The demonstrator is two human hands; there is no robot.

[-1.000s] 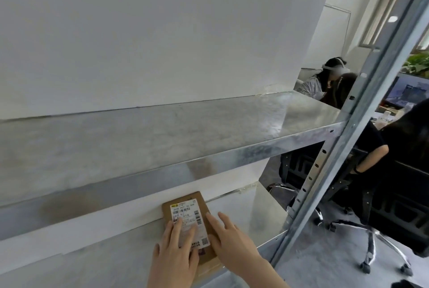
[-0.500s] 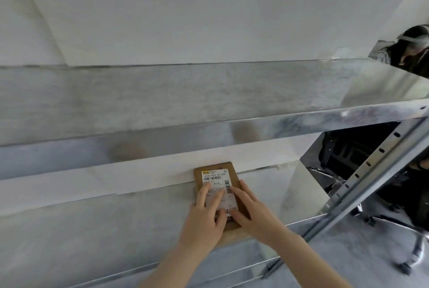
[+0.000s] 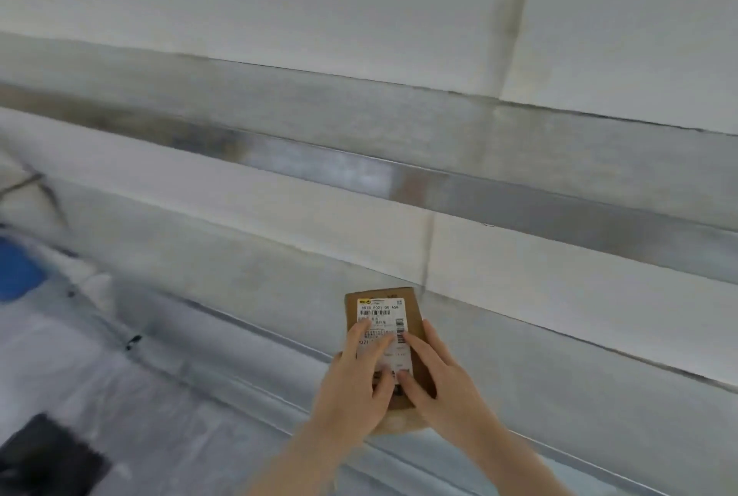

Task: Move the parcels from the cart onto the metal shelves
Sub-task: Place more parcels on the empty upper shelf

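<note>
Head view: a brown parcel (image 3: 383, 335) lies flat on the lower metal shelf (image 3: 559, 375), lower centre of frame, near the white backing; left hand (image 3: 355, 387) and right hand (image 3: 443, 379) press straight, spread fingers onto its white label (image 3: 383, 315); upper shelf (image 3: 479, 128) crosses above.

brown parcel (image 3: 415, 319), white barcoded label (image 3: 381, 313), grey shelf (image 3: 239, 296).

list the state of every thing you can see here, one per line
parcel: lying flat on the lower shelf, label up
left hand: fingers straight, pressing on the label
right hand: fingers straight, resting on the parcel's right side
lower shelf: carrying the parcel
</note>
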